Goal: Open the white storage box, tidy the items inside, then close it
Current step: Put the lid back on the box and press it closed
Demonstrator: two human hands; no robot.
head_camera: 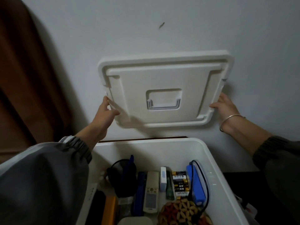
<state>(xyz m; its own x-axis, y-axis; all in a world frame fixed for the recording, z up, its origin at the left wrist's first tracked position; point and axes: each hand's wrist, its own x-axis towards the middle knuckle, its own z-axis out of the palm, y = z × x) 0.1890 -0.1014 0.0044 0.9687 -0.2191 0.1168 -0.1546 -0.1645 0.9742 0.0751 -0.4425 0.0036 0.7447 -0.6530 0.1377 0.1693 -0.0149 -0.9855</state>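
We hold the white lid (164, 90) up against the wall (146, 30), underside toward us, our left hand (105, 114) pinching its left edge and our right hand (224, 106) cupped around its right edge. The open box (211, 161) sits directly below, just in front of the wall.

The lid could slip, we judge, since each hand grips only a thin rim; it would drop onto the contents. Swung down crooked, it may catch the box's far rim.

Inside we count one black mesh cup (121, 177) by the left wall, one remote (151, 192), one small white case (163, 178), one pack of batteries (180, 184), one blue device (194, 184) with one black cable (205, 189) near the right wall, and one woven mat (181, 211). Items along the near edge are cut off and uncountable.
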